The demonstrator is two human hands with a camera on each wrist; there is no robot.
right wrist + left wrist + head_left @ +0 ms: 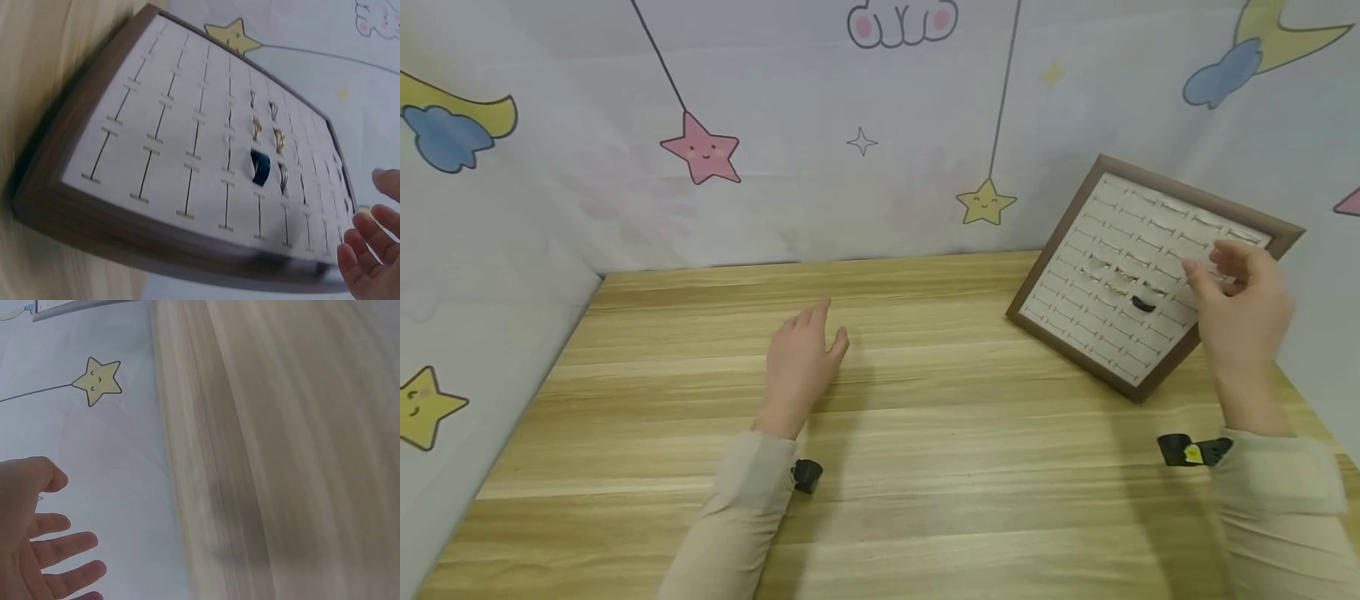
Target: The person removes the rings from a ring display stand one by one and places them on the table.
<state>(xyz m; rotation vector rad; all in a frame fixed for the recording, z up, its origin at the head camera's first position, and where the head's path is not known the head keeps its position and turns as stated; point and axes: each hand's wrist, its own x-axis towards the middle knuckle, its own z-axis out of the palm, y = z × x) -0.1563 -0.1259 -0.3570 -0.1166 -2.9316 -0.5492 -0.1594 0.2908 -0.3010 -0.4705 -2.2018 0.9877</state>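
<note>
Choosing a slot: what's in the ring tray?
The tray holds at least six rings, one dark; in the head view, the right grip hides part of its right side.

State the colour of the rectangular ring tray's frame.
Brown; the rectangular frame shows best in the head view.

Just left of my right hand (1246, 304) stands a brown-framed ring tray (1072, 356), set askew, its right edge partly behind my fingers. Its white slotted face bears a small cluster: nearest my fingers, a broad dark ring (1142, 304) beside a slim silver ring (284, 178); further off, two gold rings (279, 140), then two silvery ones.
</note>
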